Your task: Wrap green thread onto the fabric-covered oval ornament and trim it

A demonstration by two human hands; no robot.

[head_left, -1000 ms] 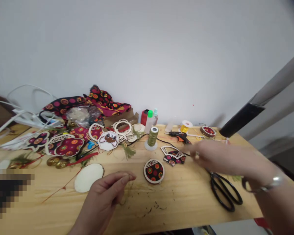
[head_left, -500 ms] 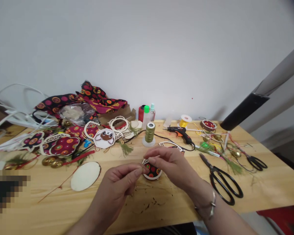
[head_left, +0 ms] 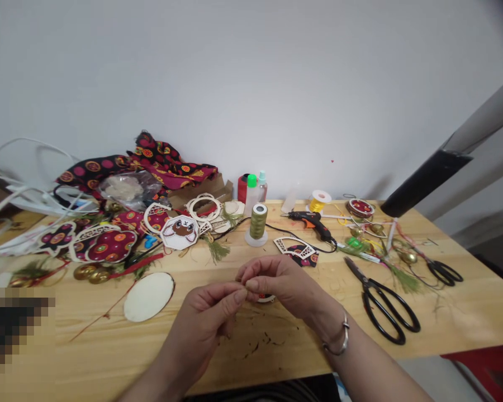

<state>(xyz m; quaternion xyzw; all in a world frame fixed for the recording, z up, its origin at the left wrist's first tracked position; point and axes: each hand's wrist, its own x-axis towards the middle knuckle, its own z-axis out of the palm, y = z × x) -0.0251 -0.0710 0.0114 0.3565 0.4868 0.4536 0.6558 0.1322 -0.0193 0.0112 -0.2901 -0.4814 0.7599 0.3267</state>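
Observation:
My left hand (head_left: 213,310) and my right hand (head_left: 272,282) meet over the near middle of the table, thumb and forefinger pinched on each. Their fingertips touch; whatever sits between them is too small to make out. Just beneath and behind the right fingers lies a round piece (head_left: 266,298) with a pale rim and dark patterned fabric, mostly covered by the hand. A cream oval disc (head_left: 148,297) rests flat to the left of my left hand. Beyond the hands stands a green thread spool (head_left: 258,223), with a fan-shaped wooden frame (head_left: 295,248) to its right.
Large black scissors (head_left: 381,304) lie right of my right arm, smaller scissors (head_left: 444,272) farther right. Behind are a glue gun (head_left: 308,219), a yellow thread spool (head_left: 319,202) and a green-capped bottle (head_left: 252,195). Fabric pieces, gold bells (head_left: 93,273) and a lamb-face piece (head_left: 179,231) crowd the left.
My right hand has moved left and slightly down, bringing its fingertips against the left ones and covering more of the round piece. The view has shifted slightly.

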